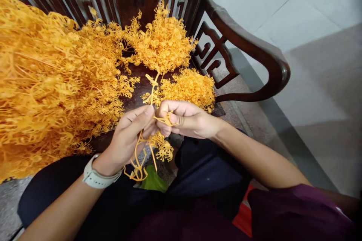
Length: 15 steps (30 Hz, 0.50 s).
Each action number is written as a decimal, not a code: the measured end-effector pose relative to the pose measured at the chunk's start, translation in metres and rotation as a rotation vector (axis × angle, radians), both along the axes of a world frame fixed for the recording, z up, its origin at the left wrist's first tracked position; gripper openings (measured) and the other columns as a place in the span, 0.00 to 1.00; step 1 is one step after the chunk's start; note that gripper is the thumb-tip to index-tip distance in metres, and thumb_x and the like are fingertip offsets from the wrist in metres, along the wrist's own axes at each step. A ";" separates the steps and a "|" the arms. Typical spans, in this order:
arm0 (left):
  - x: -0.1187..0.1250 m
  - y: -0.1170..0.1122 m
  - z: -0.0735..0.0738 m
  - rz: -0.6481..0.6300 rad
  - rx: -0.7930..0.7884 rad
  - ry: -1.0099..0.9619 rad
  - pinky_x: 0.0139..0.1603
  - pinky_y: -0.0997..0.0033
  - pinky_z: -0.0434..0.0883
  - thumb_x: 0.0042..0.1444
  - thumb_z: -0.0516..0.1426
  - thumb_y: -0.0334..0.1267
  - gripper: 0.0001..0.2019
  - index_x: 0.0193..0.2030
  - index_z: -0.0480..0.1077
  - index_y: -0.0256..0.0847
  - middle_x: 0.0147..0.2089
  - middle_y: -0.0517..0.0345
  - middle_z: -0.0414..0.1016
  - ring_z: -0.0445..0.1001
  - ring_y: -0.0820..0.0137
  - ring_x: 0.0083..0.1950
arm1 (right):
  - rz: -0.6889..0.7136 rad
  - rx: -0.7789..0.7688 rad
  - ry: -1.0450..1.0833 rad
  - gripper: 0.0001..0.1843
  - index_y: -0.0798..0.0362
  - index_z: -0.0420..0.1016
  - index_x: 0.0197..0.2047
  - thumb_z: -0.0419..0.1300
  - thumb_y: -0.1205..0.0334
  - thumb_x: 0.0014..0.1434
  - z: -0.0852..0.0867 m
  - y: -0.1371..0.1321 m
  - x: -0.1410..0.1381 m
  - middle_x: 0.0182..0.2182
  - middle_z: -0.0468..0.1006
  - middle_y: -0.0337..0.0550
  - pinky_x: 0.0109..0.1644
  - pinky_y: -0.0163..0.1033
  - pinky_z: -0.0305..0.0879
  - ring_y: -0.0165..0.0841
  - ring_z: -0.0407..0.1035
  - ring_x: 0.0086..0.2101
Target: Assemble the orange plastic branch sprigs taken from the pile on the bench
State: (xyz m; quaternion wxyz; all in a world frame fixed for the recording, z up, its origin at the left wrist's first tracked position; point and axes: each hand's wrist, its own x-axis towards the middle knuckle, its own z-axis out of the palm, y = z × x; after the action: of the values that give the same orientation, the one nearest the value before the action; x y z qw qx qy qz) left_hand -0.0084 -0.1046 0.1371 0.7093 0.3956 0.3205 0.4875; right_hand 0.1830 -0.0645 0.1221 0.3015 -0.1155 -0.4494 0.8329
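Note:
My left hand (128, 133) and my right hand (185, 118) meet over my lap, both closed on thin orange plastic stems (154, 94). The stems lead up to a bushy orange artificial sprig (161, 45) that stands above my fingers. More loose stems and a small frilly tuft (162, 150) hang down below my hands. My left thumb presses against the stems beside my right fingertips. A pale watch (97, 177) sits on my left wrist.
A large heap of the same orange sprigs (48, 83) fills the left side on a dark wooden chair seat (132, 98). A smaller bunch (188, 86) lies by the carved armrest (249, 49). Pale floor tiles (311, 26) spread to the right. My dark trousers are below.

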 end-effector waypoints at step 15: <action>-0.054 0.022 0.029 0.290 0.106 0.077 0.27 0.68 0.70 0.70 0.67 0.48 0.19 0.30 0.75 0.41 0.28 0.58 0.68 0.65 0.71 0.28 | -0.207 0.606 -0.446 0.13 0.52 0.74 0.50 0.65 0.51 0.77 0.012 0.043 0.046 0.41 0.81 0.45 0.47 0.41 0.70 0.33 0.74 0.39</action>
State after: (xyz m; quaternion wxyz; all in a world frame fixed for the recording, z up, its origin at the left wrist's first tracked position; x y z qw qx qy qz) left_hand -0.0627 -0.0830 0.1660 0.5967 0.4003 0.3752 0.5856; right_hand 0.2293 -0.0215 0.1343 0.2992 -0.2443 -0.7157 0.5819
